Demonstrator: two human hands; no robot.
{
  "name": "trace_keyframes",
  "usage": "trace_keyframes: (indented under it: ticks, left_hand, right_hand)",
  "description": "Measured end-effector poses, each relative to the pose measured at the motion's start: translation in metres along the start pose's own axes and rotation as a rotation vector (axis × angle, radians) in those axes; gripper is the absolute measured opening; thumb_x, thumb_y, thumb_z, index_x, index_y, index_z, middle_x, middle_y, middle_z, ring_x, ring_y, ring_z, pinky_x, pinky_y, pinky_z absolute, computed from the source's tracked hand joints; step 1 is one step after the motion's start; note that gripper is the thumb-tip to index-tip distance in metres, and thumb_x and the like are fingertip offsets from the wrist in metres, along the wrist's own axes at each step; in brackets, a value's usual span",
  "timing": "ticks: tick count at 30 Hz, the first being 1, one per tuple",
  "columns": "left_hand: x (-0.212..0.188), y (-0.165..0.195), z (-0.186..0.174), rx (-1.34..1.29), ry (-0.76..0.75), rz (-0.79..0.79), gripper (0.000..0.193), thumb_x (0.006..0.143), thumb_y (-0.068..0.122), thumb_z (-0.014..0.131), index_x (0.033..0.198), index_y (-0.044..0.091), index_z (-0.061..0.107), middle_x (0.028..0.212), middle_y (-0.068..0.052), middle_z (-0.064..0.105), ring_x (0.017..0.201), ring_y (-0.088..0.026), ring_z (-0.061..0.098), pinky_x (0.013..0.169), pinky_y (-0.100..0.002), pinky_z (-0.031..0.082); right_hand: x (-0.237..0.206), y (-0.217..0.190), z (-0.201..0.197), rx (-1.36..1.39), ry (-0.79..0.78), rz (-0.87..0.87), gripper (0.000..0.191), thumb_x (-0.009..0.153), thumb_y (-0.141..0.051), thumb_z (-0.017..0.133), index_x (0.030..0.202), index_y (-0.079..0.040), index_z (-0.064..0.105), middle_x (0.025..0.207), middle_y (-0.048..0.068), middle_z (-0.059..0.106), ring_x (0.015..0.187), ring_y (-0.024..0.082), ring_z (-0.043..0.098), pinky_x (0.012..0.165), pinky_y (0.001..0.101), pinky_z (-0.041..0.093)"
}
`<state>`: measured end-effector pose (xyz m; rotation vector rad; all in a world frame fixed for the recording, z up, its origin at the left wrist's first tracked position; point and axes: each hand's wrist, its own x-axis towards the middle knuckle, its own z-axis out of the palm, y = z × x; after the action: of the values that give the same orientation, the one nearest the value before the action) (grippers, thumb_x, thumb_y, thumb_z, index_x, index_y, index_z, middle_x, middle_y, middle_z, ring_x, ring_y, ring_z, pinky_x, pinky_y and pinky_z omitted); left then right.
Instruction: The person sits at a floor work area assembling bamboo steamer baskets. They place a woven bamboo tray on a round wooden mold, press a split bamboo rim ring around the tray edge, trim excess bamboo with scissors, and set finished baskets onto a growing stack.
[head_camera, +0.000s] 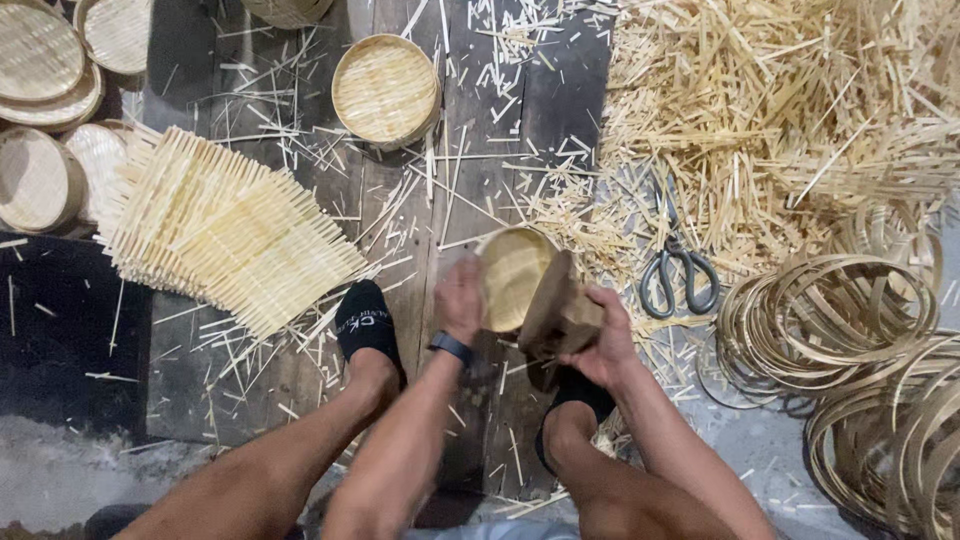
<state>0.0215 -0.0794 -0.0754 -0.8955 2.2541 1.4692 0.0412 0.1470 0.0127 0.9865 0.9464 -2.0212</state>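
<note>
Nearest the camera are two bare legs and two forearms, seen from above, with both feet in black socks (366, 322) on the wooden floor (480, 180). The left hand (460, 298) carries a dark watch (451, 347) at the wrist and is closed over the near rim of a small round woven tray (512, 275), which stands tilted on edge between the feet. The right hand (600, 340) grips a brown wooden block (556, 310), which touches the right edge of the tray.

Scissors (678, 270) with grey handles lie just right of the tray. Thin bamboo hoops (830, 310) are stacked further right of the tray. A large heap of bamboo offcuts (780, 110) lies beyond the scissors. A finished round tray (385, 90) lies beyond the held tray. A fanned stack of square woven mats (225, 230) lies left of the tray, with more round trays (45, 110) piled beyond it.
</note>
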Motion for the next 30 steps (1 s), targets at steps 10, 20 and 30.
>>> trace_keyframes:
  ticks: [10, 20, 30]
  left_hand:
    - [0.007, 0.015, -0.011, 0.431, 0.159, 0.719, 0.069, 0.085, 0.040, 0.073, 0.136, -0.004, 0.060, 0.139, -0.022, 0.055, 0.132, -0.038, 0.050, 0.113, -0.047, 0.040]
    - [0.012, -0.019, -0.006, 0.543, 0.021, 1.176, 0.045, 0.075, 0.002, 0.069, 0.119, 0.002, 0.068, 0.134, -0.015, 0.066, 0.132, -0.039, 0.054, 0.117, -0.054, 0.038]
    - [0.202, 0.089, -0.135, 0.753, 0.335, 1.113, 0.036, 0.082, -0.004, 0.068, 0.116, 0.008, 0.073, 0.131, -0.011, 0.069, 0.130, -0.032, 0.059, 0.120, -0.049, 0.038]
  right_hand:
    - [-0.012, 0.026, -0.057, 0.090, -0.309, -0.343, 0.051, 0.094, -0.044, 0.065, 0.119, 0.000, 0.065, 0.092, 0.014, 0.070, 0.066, 0.023, 0.066, 0.049, 0.0344, 0.053]
    - [0.007, 0.050, -0.070, -0.081, -0.229, -0.185, 0.067, 0.079, -0.037, 0.067, 0.138, -0.010, 0.048, 0.103, 0.010, 0.066, 0.080, 0.022, 0.067, 0.054, 0.0378, 0.057]
    - [0.020, 0.051, -0.084, -0.084, -0.255, -0.142, 0.067, 0.081, -0.035, 0.065, 0.140, -0.010, 0.045, 0.105, 0.013, 0.065, 0.083, 0.025, 0.068, 0.057, 0.0414, 0.058]
